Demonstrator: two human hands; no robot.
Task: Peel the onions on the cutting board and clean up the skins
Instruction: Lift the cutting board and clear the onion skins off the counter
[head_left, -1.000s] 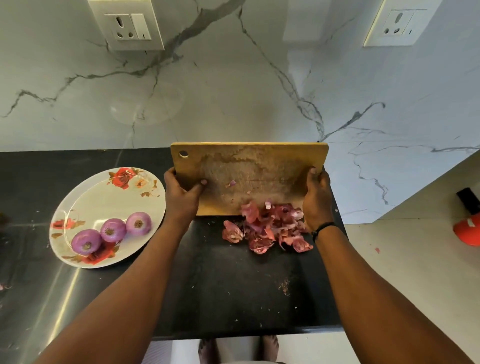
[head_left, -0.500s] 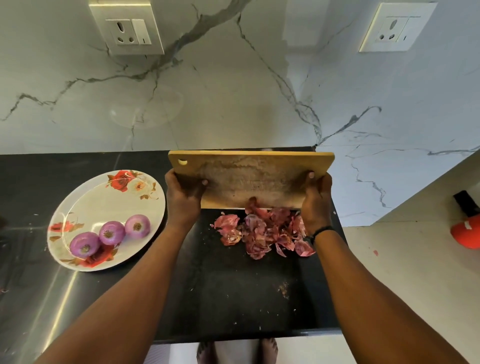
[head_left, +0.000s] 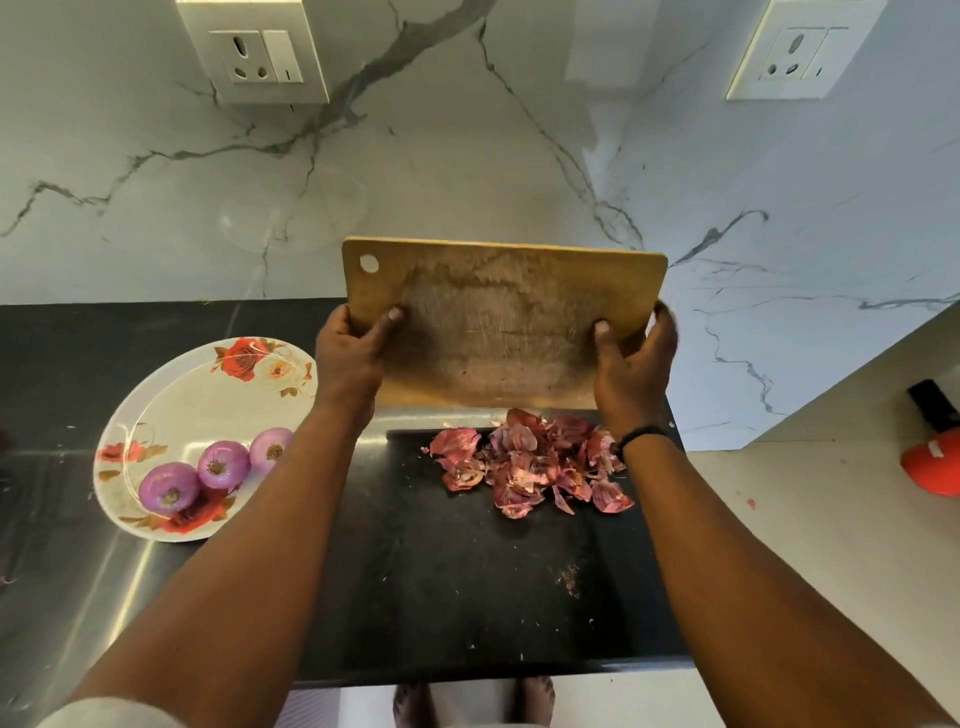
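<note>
I hold the wooden cutting board (head_left: 498, 317) tilted up, its worn face toward me and bare of skins. My left hand (head_left: 353, 358) grips its left edge, thumb on the face. My right hand (head_left: 631, 364) grips its right edge the same way. A heap of reddish onion skins (head_left: 530, 465) lies on the black counter (head_left: 457, 582) just below the board's lower edge. Three peeled purple onions (head_left: 215, 467) sit in a row on a white flowered plate (head_left: 208, 395) to the left.
A marble wall with two sockets (head_left: 254, 52) stands behind the counter. The counter ends at the right near the skins; beyond is pale floor with an orange object (head_left: 932, 462). Small crumbs (head_left: 569, 577) dot the counter near the front edge.
The board has been lifted and tipped more upright in both hands. The skins lie off the board in a heap on the counter.
</note>
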